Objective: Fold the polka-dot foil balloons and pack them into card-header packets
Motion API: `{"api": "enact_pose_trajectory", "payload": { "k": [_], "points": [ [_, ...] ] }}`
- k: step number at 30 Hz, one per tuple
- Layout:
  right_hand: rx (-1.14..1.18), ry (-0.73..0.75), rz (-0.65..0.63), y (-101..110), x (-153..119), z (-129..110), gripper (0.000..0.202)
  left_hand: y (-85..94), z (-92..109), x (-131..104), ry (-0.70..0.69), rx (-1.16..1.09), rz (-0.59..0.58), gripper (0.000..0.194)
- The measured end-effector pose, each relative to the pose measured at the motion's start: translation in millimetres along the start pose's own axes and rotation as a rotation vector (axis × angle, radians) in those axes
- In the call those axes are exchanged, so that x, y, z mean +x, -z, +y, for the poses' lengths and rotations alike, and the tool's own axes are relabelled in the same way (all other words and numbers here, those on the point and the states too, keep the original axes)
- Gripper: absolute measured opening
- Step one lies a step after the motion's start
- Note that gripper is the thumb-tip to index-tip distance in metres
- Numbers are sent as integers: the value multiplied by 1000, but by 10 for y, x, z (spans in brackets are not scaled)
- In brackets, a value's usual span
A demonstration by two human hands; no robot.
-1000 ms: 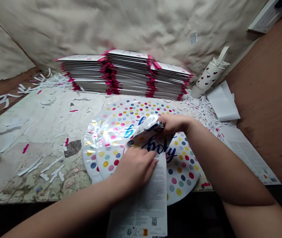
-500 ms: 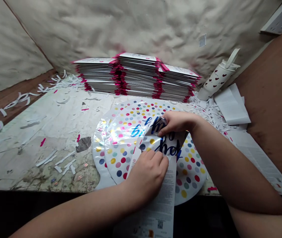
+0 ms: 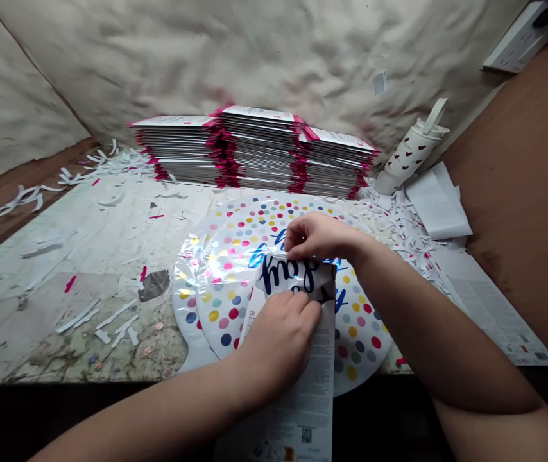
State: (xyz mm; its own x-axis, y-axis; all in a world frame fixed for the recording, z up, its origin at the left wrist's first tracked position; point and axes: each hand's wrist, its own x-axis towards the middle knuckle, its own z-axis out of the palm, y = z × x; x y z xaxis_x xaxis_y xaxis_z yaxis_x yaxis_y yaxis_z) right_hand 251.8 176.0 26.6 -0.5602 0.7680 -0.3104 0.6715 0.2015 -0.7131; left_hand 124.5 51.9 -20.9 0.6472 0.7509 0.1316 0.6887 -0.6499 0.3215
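Head | folded foil (image 3: 287, 274): white, blue script | card (image 3: 321, 378): white, fine-printed

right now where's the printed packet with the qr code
In the head view, the printed packet is at bottom centre, under the left hand, its upper end over the polka-dot pieces and its lower end jutting off the table.

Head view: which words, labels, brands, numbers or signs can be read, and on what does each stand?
No whole word reads surely.
Folded foil: dark blue script, partly covered, uncertain.
Dotted foils: blue script, largely hidden.
White packet: fine print too small; a QR code shows, its content unreadable.
Stacked packs: print too small.
Printed sheet: text and barcode too small.
Wall sticker: too small.
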Motion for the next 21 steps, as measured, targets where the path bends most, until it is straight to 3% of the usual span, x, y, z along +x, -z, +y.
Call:
{"api": "enact_pose_trajectory", "payload": {
  "k": [5,7,11,13,16,18,21],
  "points": [
    [-121,75,-254,-68,-127,40,17,15,-31,-34,-10,-95,6,25],
    [-63,68,-223,-17,-193,71,26,32,-41,-37,5,-99,-2,25],
    [-61,-11,-57,137,-286,70,70,83,-9,-9,9,-35,-8,24],
    [-156,-37,-94,184,-290,60,77,103,15,1,-4,-15,-5,24],
    [-253,-72,-244,204,-247,94,50,119,28,-8,-5,-47,-6,25],
    [-267,-73,-276,200,-211,144,28,125,19,-26,-5,-94,-3,24],
    [-147,-20,-269,189,-184,197,25,127,2,-51,4,-113,-4,25]
  ]
}}
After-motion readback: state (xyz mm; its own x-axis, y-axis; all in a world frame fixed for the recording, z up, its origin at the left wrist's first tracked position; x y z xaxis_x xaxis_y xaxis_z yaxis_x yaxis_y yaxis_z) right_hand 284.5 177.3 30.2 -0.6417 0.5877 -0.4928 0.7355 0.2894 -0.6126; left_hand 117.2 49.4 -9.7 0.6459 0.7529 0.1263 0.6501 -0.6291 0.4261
